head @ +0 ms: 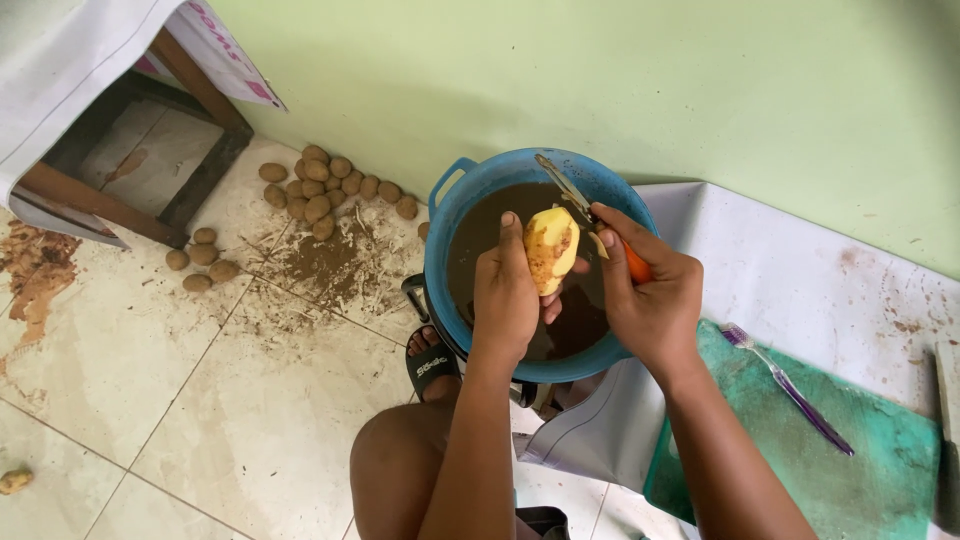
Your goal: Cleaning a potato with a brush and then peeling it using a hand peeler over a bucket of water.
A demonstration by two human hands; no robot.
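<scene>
Potato [549, 248] sits half-peeled over the blue basin [470, 190] of muddy water — looks small, light, rigid, and likely slick on the bare yellow flesh, so the remaining skin is probably the better grip. Left hand [507, 295] pinches it from below, thumb up one side. Right hand [650, 295] is wrapped around an orange-handled peeler [590, 215] — blade at the potato's top edge.

Potato [550, 248] in my left hand [505, 300]: pale yellow, brown skin patches. Peeler [590, 218] in my right hand [650, 300]: orange handle, grey blade. Basin [470, 190] blue, water murky brown. Purple toothbrush [790, 388] at 3 o'clock on a green board [880, 470]. Wall [600, 80] light green.
</scene>
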